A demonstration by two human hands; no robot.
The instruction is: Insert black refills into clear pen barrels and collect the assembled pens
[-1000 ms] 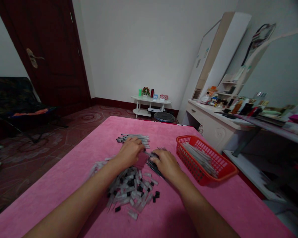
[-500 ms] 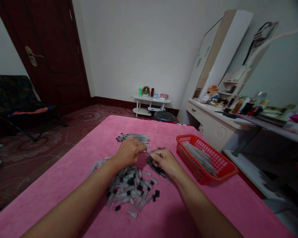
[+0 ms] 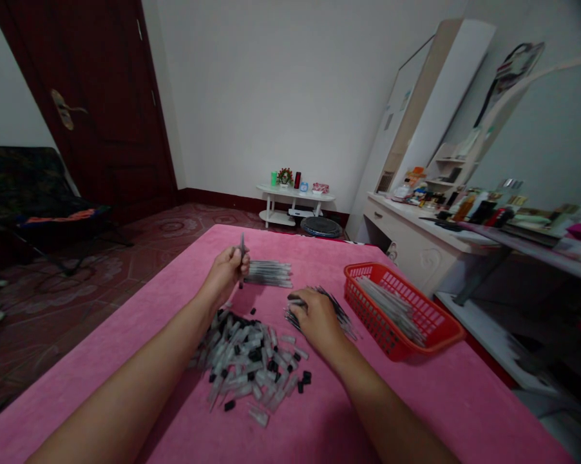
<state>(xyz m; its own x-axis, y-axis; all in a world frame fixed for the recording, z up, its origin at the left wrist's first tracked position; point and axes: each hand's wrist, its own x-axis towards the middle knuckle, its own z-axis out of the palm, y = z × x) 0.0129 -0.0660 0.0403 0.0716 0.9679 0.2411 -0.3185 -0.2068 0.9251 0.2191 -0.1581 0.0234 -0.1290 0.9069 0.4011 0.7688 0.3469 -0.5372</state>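
My left hand (image 3: 228, 269) is closed around a pen (image 3: 243, 242) that stands nearly upright in its fingers. Just right of this hand lies a row of clear-barrelled pens (image 3: 271, 273) side by side. My right hand (image 3: 314, 314) rests on a pile of thin dark pen refills (image 3: 339, 310), its fingers curled in. What sits between its thumb and fingers is too small to make out. Between my forearms spreads a heap of clear pen caps (image 3: 252, 361), mixed with small black plugs (image 3: 306, 377).
A red plastic basket (image 3: 390, 348) holding clear pen barrels (image 3: 391, 306) stands to the right on the pink cloth-covered table (image 3: 174, 399). A dressing table (image 3: 416, 238) with bottles is at the right. A low white stand (image 3: 295, 190) is by the far wall, a folding chair (image 3: 39, 187) at left.
My hands have parted. The left moved left and up, now with a pen upright in it; the right turned down onto the refill pile. The row of pens is less covered.
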